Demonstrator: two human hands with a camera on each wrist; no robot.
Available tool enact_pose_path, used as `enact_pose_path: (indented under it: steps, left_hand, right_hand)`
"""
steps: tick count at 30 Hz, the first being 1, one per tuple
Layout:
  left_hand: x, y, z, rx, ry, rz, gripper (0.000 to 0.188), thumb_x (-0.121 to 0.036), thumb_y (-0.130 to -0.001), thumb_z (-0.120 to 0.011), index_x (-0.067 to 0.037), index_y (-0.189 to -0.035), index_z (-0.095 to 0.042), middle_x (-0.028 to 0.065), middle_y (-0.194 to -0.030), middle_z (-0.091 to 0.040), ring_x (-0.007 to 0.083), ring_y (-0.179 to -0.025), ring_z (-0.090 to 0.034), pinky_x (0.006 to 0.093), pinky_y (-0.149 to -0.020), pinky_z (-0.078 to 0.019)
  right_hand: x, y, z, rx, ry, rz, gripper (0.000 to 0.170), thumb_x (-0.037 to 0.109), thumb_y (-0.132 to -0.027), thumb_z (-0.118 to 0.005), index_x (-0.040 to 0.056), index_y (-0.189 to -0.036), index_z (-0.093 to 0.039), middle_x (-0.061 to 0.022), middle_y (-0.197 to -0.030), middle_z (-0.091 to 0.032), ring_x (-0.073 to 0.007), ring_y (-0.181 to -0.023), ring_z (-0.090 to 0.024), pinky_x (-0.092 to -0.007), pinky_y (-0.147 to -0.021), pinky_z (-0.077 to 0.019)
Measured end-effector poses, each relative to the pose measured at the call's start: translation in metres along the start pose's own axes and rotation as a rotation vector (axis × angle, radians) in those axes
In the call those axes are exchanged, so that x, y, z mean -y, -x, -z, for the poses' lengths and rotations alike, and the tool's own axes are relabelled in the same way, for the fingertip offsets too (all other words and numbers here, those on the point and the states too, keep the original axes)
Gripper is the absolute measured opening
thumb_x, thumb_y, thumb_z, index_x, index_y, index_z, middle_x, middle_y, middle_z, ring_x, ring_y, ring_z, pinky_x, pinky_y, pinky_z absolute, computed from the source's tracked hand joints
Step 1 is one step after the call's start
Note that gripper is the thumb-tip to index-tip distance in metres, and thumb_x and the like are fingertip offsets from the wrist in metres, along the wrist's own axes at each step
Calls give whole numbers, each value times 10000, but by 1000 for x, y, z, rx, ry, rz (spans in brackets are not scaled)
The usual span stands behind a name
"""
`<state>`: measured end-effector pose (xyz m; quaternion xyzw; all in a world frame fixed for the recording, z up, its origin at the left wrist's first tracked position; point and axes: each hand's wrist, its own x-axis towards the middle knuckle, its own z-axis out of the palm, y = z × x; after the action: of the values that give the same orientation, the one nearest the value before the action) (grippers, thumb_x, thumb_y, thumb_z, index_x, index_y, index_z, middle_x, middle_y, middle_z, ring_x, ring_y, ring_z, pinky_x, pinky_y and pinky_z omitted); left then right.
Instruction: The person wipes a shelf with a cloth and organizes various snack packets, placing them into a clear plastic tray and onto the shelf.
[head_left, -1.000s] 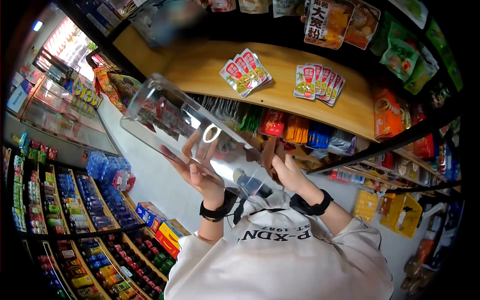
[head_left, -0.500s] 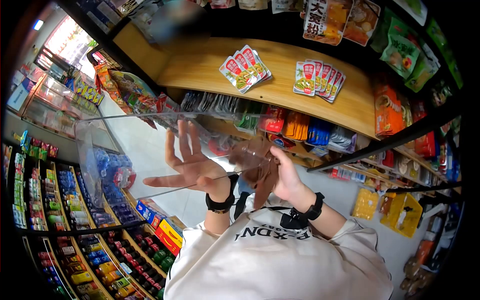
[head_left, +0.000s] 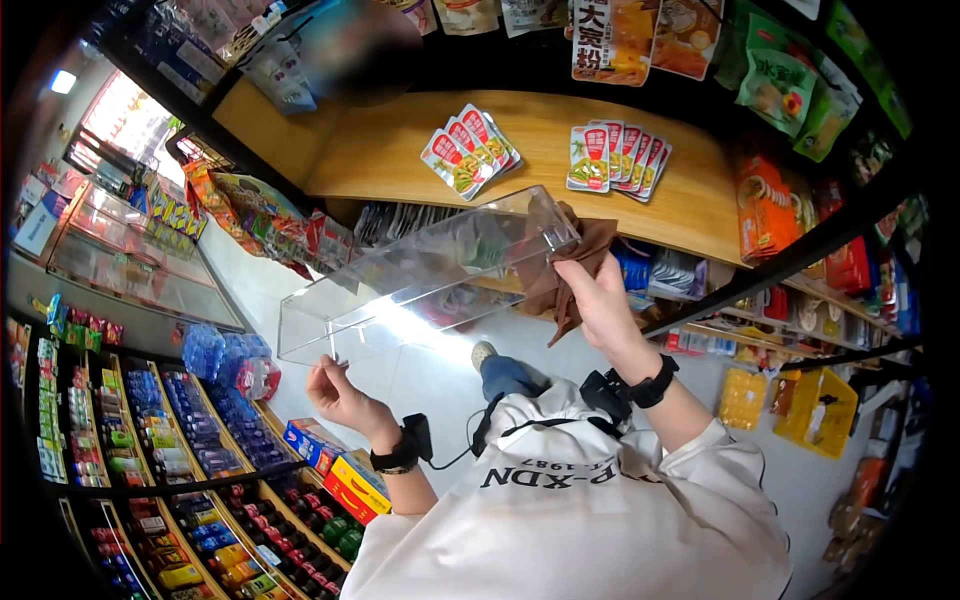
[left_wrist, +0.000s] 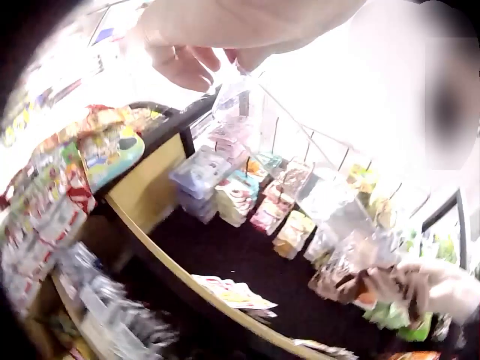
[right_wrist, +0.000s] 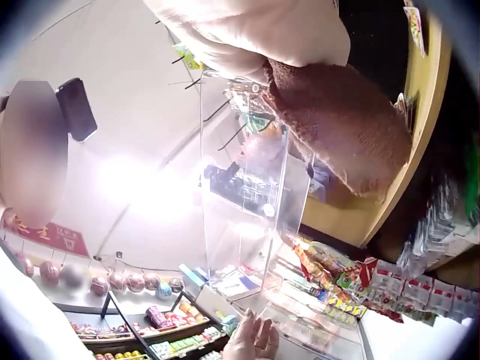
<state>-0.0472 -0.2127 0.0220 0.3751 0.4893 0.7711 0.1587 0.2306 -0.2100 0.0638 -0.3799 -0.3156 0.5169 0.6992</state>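
Note:
A long clear plastic box (head_left: 400, 268) slants across the head view in front of the person's body, with the shelf goods showing through its walls. My left hand (head_left: 350, 402) pinches the lower left corner of the box, its fingers curled in. At the far right end, my right hand (head_left: 603, 308) grips a brown cloth (head_left: 592, 240) that is draped over that end of the box. The right wrist view shows the cloth's fuzzy surface (right_wrist: 337, 124) hanging below the right hand (right_wrist: 262, 26), beside the clear wall.
A wooden shelf (head_left: 370, 135) behind the box bears two fanned sets of red-and-white snack packets (head_left: 470, 152) (head_left: 618, 158). Hanging packs line the shelf below. Drink racks (head_left: 190, 420) stand at left, with cartons (head_left: 357, 485) by them. A yellow basket (head_left: 815, 415) sits on the floor at right.
The box has turned, its right end now higher and nearer the shelf. My left hand has gone from spread fingers to a pinch at the corner. My right hand moved up with the cloth.

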Motion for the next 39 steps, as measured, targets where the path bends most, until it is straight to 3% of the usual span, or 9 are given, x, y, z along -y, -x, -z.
enact_pose_path:
  steps: [8,12,18,19,22,24,26,32,39]
  left_hand:
    - [-36,-15,26,289,-754,-584,356,-34,-813,-611,-17,-555,-368,35,-547,-452,132,-442,-333,291,-465,-273]
    - [-59,-3,-8,430,-505,-663,357,-41,-684,-689,-14,-977,-487,165,-1008,-524,257,-897,-517,332,-789,-410]
    - [-32,22,-49,825,-599,-538,618,-101,-730,-627,36,-1266,-352,223,-1145,-504,349,-1079,-473,385,-935,-349]
    - [-24,24,-47,779,-510,-473,575,-91,-745,-595,43,-1255,-366,227,-1140,-504,357,-1060,-484,388,-924,-360]
    - [-16,31,-49,709,-342,-379,437,-79,-811,-493,63,-1217,-409,230,-1123,-512,360,-1010,-514,385,-891,-388]
    - [-3,33,-47,686,-194,-196,486,-260,-904,-420,43,-1272,-327,168,-1056,-526,243,-958,-525,338,-860,-385]
    - [-30,39,-66,687,-50,-88,487,-355,-943,-319,15,-1260,-347,136,-982,-533,205,-895,-531,322,-806,-404]
    - [-33,31,-66,324,378,105,527,-444,-954,-254,-23,-1252,-363,121,-1009,-539,218,-913,-542,351,-815,-432]
    - [-35,2,-53,532,498,163,608,-486,-930,-298,-47,-1351,-281,151,-1067,-534,254,-961,-540,409,-880,-398]
  right_hand:
    - [-1,-24,5,-15,128,156,123,45,-834,-542,-24,-935,-534,-21,-879,-573,-77,-779,-502,-235,-691,-421]
    - [12,-18,-1,108,558,255,159,23,-796,-557,-51,-926,-504,-54,-836,-567,-91,-758,-492,-250,-670,-419]
    - [20,1,-35,269,639,428,378,-7,-743,-567,-26,-1116,-513,-188,-1037,-568,-279,-941,-574,-314,-825,-436]
    - [21,-3,-34,344,661,509,410,-12,-778,-529,-11,-1185,-472,-88,-1105,-558,-142,-935,-515,-270,-841,-408]
    - [21,5,-42,348,274,334,393,54,-826,-512,17,-1213,-449,-104,-1020,-581,-191,-868,-560,-289,-802,-437]
    - [2,9,-24,390,-36,-221,204,196,-922,-413,59,-1061,-474,5,-799,-480,-58,-667,-426,-203,-663,-355]
    - [-24,19,-39,418,182,125,173,242,-943,-395,75,-943,-441,17,-755,-424,-62,-640,-396,-206,-630,-336]
    - [-57,34,-26,516,283,-5,197,251,-956,-377,63,-953,-437,4,-711,-412,-94,-578,-391,-231,-530,-359]
    - [-75,26,7,358,489,-195,227,186,-908,-455,-19,-944,-547,-13,-799,-556,-89,-713,-483,-247,-633,-424]
